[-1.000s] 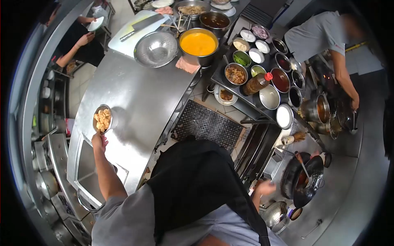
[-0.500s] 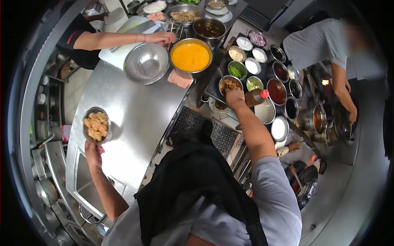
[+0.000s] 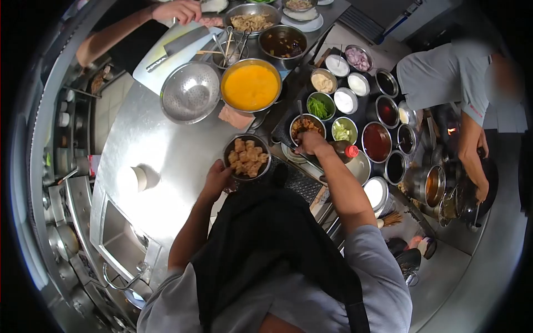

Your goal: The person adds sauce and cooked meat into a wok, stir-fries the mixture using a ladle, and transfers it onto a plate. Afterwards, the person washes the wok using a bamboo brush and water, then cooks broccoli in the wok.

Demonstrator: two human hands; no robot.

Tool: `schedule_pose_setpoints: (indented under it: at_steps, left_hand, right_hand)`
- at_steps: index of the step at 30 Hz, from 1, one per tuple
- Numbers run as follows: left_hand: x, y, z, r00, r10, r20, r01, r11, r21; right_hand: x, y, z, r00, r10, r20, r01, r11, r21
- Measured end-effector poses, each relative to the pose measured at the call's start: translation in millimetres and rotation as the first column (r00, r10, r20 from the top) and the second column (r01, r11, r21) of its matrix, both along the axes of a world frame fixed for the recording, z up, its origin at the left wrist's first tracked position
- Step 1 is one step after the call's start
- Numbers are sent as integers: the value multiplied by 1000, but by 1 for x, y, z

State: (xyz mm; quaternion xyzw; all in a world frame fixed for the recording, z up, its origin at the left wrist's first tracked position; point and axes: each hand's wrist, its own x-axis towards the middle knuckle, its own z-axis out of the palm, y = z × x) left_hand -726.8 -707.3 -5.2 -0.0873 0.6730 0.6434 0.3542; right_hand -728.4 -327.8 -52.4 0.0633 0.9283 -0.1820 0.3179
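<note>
My left hand (image 3: 219,177) grips the rim of a metal bowl (image 3: 226,154) filled with golden-brown fried pieces (image 3: 247,159), held by the counter's edge. My right hand (image 3: 312,143) reaches to a round container (image 3: 293,121) of brown chopped food (image 3: 307,125); its fingers are curled at the near rim, and their tips are hidden. A spoon handle stands up from that container. Just right of my right hand lies a bottle with a red cap (image 3: 351,151), partly behind my forearm.
On the steel counter (image 3: 125,144) are a perforated bowl (image 3: 190,91), a bowl of yellow liquid (image 3: 251,85) and a white cup-like container (image 3: 137,179). Seasoning containers crowd the right station. One co-worker's hand (image 3: 177,11) is near a cleaver (image 3: 186,40); another co-worker (image 3: 438,77) works at a wok.
My left hand has brought the bowl of fried pieces rightward across the counter, uncovering the white container. My right hand stays at the chopped food. The co-worker's hand at upper left has moved up and left.
</note>
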Motion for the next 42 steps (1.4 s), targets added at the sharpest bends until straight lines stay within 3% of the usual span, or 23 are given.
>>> schedule_pose_setpoints:
  at_steps: [5,8,11,14,17,18,20,23,24,26,27,28,30,33,34,36,38,39,42]
  left_hand:
    - [-7,39,-12,997,-75,19,76,996,-46]
    - [-16,48,-19,987,-162,-23,159,983,-92]
    - [-21,51,-22,970,-242,-21,239,964,-113]
    - [-29,56,-28,951,-310,13,309,944,-112]
    - [-32,57,-32,934,-358,18,358,930,-85]
    - [-31,59,-34,930,-366,13,366,928,-66]
    - [-31,60,-38,919,-393,22,394,918,-45]
    - [-35,56,-29,906,-420,49,422,906,-30]
    - [-35,55,-25,901,-429,61,431,902,-24]
    - [-35,53,-24,905,-425,22,425,905,-10]
    - [-34,52,-24,907,-422,3,422,907,-3]
    - [-33,52,-23,908,-418,12,418,908,-19]
    - [-33,50,-16,913,-406,23,407,911,-63]
    - [-29,56,10,926,-378,-13,373,918,-135]
    - [-26,57,12,929,-368,-23,360,918,-165]
    - [-21,58,2,942,-334,-33,323,930,-174]
    - [-14,69,20,960,-280,-17,273,947,-170]
    - [-9,75,29,971,-240,-11,236,960,-149]
    - [2,87,42,987,-159,12,159,981,-108]
  right_hand:
    - [1,6,-8,993,-92,-70,88,995,-54]
    - [2,8,-24,978,-116,-175,120,993,8]
    - [9,-13,30,889,-364,-280,342,931,-123]
    - [19,-48,87,843,-378,-383,226,895,-386]
    - [30,-91,97,835,-231,-500,110,959,-260]
    - [34,-99,104,801,-271,-534,157,955,-250]
    - [43,-109,121,726,-332,-602,239,943,-232]
    - [68,-96,157,533,-514,-672,377,856,-355]
    - [79,-78,159,379,-479,-792,367,863,-347]
    - [104,-39,188,221,-554,-803,535,757,-375]
    - [115,-14,188,83,-630,-772,569,666,-482]
    - [123,15,183,98,-665,-740,691,581,-431]
    - [127,70,146,224,-663,-715,736,595,-322]
    - [100,123,60,491,-596,-636,572,771,-280]
    - [85,135,37,603,-597,-529,541,794,-278]
    - [54,150,5,823,-490,-289,480,871,-109]
    - [38,160,-38,906,-314,-284,326,945,-4]
    - [30,154,-38,939,-311,-145,327,940,100]
    - [24,145,-52,935,-308,-173,340,917,208]
